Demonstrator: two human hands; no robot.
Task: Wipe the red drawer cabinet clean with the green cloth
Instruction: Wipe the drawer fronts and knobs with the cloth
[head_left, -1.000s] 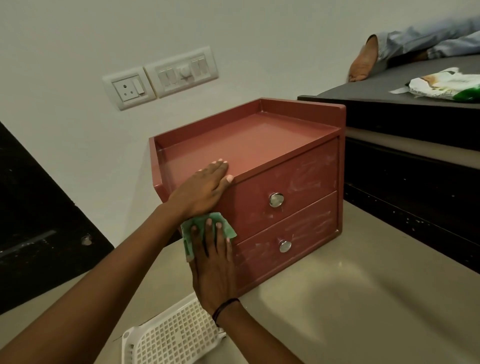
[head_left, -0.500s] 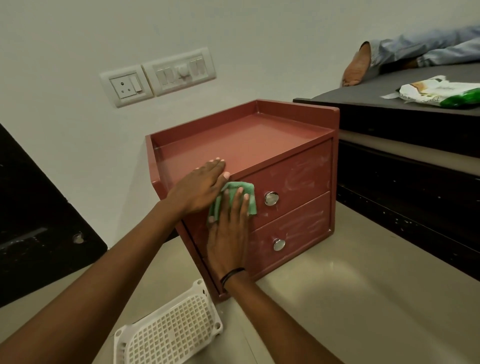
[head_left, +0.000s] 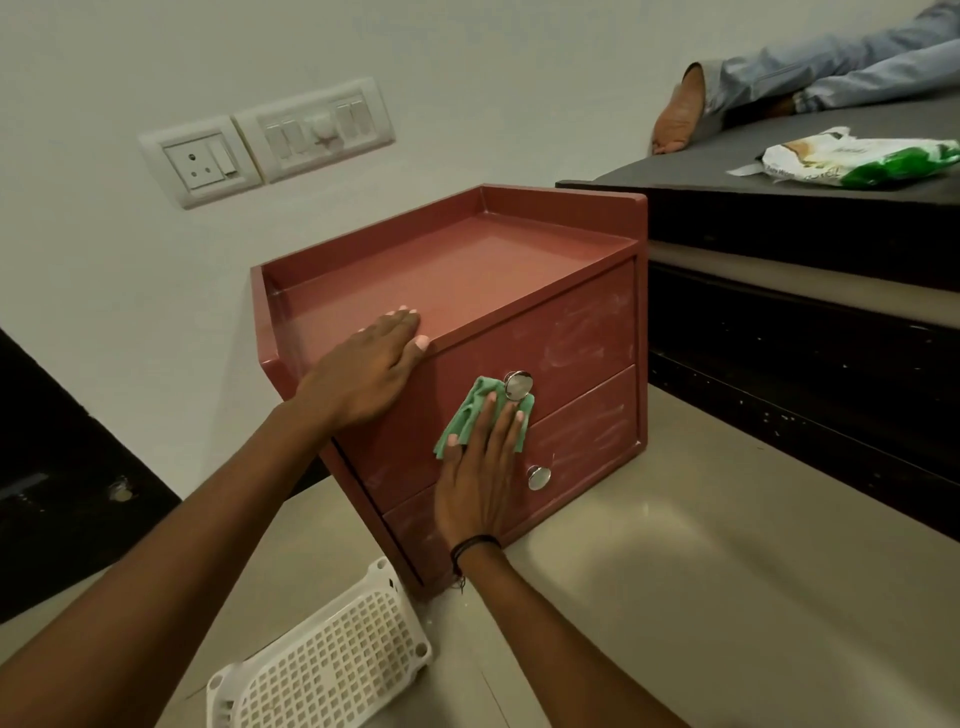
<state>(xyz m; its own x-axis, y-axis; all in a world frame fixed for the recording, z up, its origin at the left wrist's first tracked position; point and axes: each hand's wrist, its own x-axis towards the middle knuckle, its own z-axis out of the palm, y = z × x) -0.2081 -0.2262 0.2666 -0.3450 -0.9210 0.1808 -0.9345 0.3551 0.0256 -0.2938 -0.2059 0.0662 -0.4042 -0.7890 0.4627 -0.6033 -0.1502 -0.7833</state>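
Note:
The red drawer cabinet (head_left: 519, 270) stands on a beige floor against a white wall, with two drawers and a round metal knob on each. Pale dusty smears cover the right halves of both drawer fronts. My right hand (head_left: 480, 467) presses the green cloth (head_left: 470, 413) flat against the upper drawer front, just left of the upper knob (head_left: 518, 385). The cloth touches that knob. My left hand (head_left: 363, 371) lies flat on the cabinet's top front-left corner, fingers spread, holding nothing.
A white perforated plastic basket (head_left: 322, 660) lies on the floor by the cabinet's near corner. A dark low platform (head_left: 810, 218) at right carries a white and green plastic bag (head_left: 852, 158); another person's foot (head_left: 675, 117) rests there. A wall socket and switch panel (head_left: 265, 143) are behind the cabinet.
My right hand has slid the green cloth from the cabinet's left side, up and rightward across the upper drawer front to the knob. My left hand has stayed on the top.

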